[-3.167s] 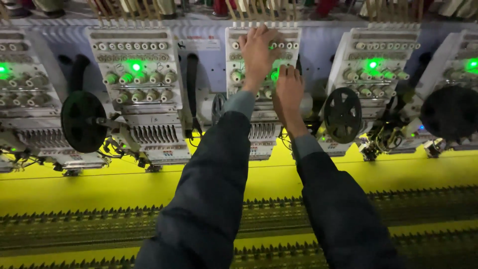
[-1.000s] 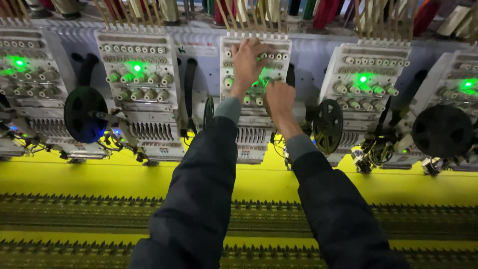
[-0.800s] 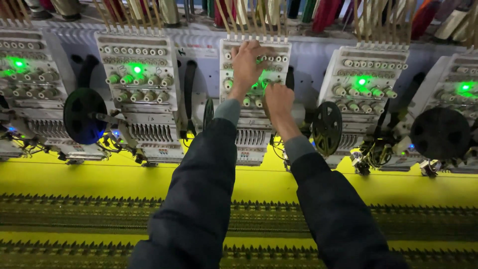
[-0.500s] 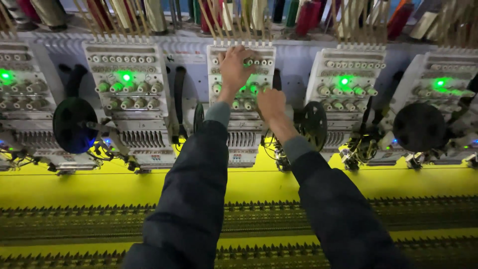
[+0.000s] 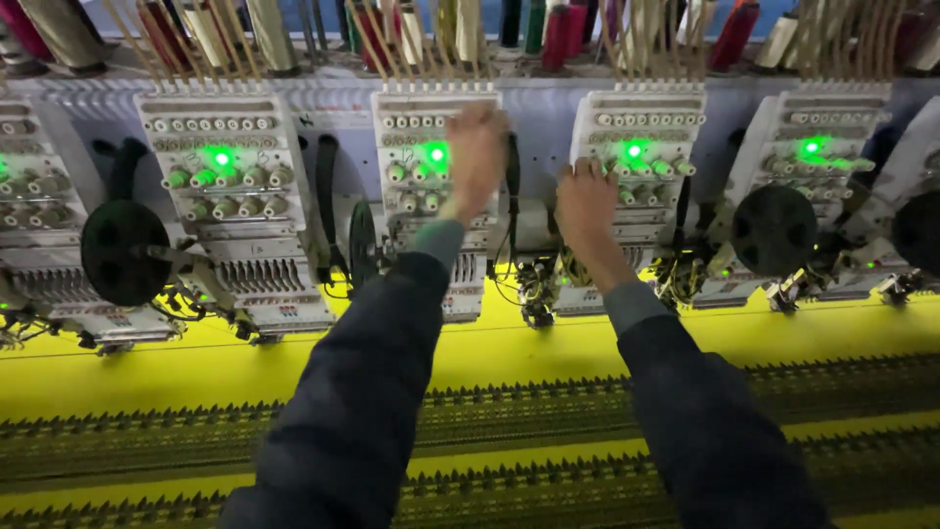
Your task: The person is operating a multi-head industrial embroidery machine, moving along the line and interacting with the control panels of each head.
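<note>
Hands (image 5: 477, 157) apart now — right (image 5: 586, 204) off head (image 5: 436, 186)

Packages: none in view.
Screens: none in view.
Signs: none in view.
Labels: small white strip labels (image 5: 294, 315) with tiny red and dark marks sit low on the front of the embroidery head left of centre; too small and blurred to tell more.
More labels: a like white strip (image 5: 119, 318) lies on the lower front of the head at far left, beside the black wheel.
Other heads: any labels there are too blurred to tell.
</note>
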